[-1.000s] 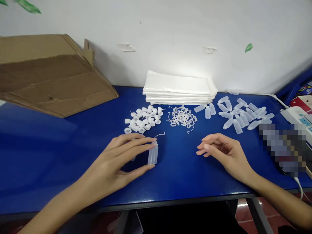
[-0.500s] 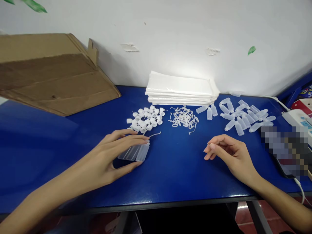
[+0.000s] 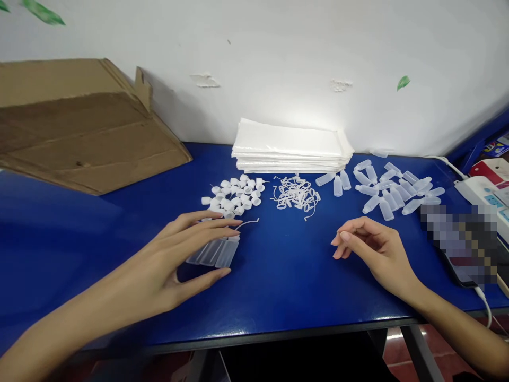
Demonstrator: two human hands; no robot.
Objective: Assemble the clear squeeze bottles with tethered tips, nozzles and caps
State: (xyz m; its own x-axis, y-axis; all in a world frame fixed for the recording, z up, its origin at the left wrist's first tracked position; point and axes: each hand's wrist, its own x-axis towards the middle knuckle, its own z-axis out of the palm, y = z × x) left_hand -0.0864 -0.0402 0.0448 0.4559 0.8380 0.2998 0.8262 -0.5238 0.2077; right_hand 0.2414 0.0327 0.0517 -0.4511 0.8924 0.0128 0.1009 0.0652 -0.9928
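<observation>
My left hand (image 3: 178, 254) is spread over a row of small translucent plastic bottles (image 3: 225, 253) lying side by side on the blue table. Its fingers reach across the neck ends, partly hiding them, while the thumb lies just below the bases. A thin white strap with a small ring (image 3: 249, 221) pokes out beyond the fingertips. Just behind is a pile of white caps (image 3: 238, 196). My right hand (image 3: 374, 254) rests at the right, fingers loosely curled and thumb near the index finger, with nothing visible in it.
White ring straps (image 3: 296, 193) lie in a tangle at centre. More loose bottles (image 3: 392, 196) are scattered to the right. Behind stands a stack of white packets (image 3: 290, 143). A cardboard box (image 3: 87, 138) leans at left; a phone (image 3: 457, 265) and a power strip (image 3: 485, 196) lie at right.
The left thumb has drawn slightly away from the bases of the bottles, widening the gap to the fingers. The right hand keeps its pose. The whole view has shifted a little.
</observation>
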